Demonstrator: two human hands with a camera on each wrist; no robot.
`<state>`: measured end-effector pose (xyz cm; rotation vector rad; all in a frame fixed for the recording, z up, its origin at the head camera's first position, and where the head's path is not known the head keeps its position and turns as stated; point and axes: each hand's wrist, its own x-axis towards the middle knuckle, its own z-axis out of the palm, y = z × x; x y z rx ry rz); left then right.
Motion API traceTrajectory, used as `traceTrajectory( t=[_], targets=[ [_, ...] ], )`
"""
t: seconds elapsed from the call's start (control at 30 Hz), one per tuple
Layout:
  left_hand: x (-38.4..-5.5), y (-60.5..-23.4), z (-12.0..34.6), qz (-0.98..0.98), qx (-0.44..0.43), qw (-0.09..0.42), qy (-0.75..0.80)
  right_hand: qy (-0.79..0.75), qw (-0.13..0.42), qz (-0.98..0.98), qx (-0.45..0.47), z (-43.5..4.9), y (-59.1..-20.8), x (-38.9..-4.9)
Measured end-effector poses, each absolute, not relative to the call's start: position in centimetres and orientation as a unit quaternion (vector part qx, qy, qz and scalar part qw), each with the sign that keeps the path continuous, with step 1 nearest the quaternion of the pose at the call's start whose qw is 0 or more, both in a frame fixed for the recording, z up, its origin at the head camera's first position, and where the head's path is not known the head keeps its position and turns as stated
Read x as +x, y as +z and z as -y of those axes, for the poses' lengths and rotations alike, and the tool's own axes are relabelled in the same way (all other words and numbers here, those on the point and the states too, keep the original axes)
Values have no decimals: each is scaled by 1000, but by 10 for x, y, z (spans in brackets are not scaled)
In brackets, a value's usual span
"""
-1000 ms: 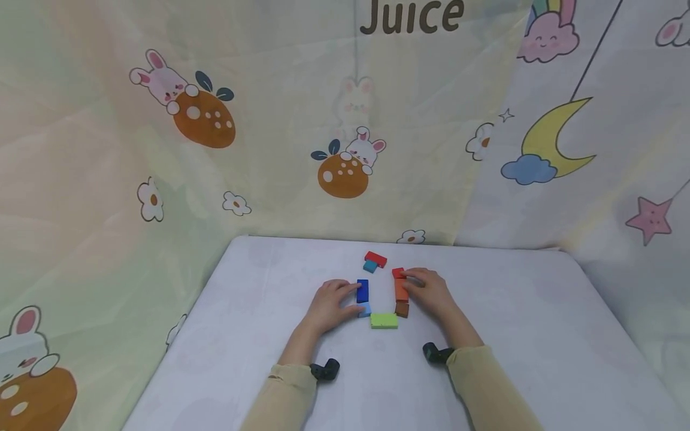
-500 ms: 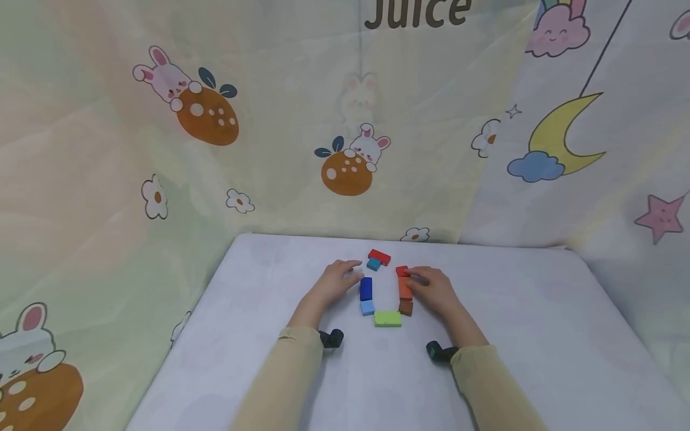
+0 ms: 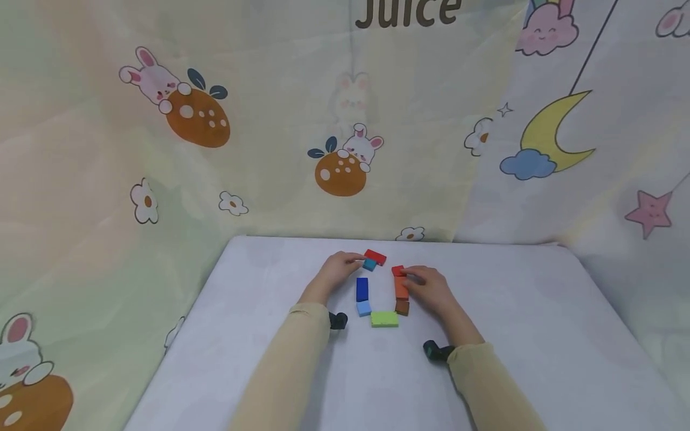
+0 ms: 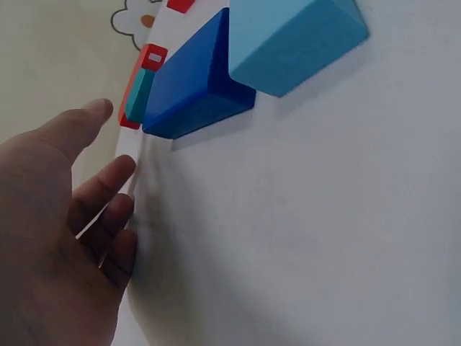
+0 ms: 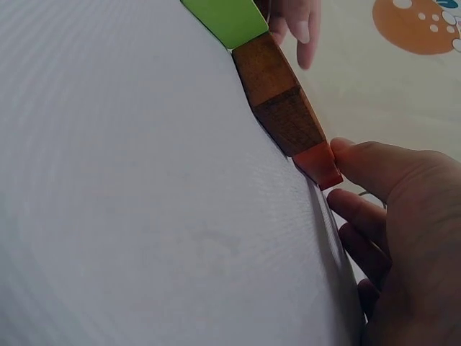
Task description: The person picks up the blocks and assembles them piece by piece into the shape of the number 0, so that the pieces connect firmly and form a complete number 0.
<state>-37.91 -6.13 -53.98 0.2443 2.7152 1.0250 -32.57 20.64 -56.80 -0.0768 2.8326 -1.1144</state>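
Note:
In the head view, my left hand (image 3: 336,269) reaches over the table's far part, fingertips beside a small teal block (image 3: 369,264) and a red block (image 3: 375,257). The left wrist view shows its thumb and fingers apart, with the teal block (image 4: 138,96) beyond them. My right hand (image 3: 428,287) lays its index finger by a small red block (image 3: 398,270) and its thumb against an orange block (image 3: 401,288). A brown block (image 3: 402,307) adjoins the orange one. Opposite stand a dark blue block (image 3: 362,290) and a light blue block (image 3: 363,308); a green block (image 3: 384,319) lies nearest me.
All the blocks lie on a white-covered table (image 3: 485,311). Behind it hangs a printed cloth (image 3: 280,149) with rabbits, fruit and a moon. Dark wrist devices, such as the right one (image 3: 435,352), sit by both sleeves.
My left hand has moved from the two blue blocks away from me to the teal and red blocks. My right hand stays by the orange and small red blocks.

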Motion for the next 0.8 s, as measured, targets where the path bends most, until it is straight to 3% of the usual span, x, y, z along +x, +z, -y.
traceTrajectory(
  t=[0.8],
  targets=[
    [-378, -541, 51, -954, 114, 87, 262, -369, 41, -928, -29, -207, -568, -323]
  ],
)
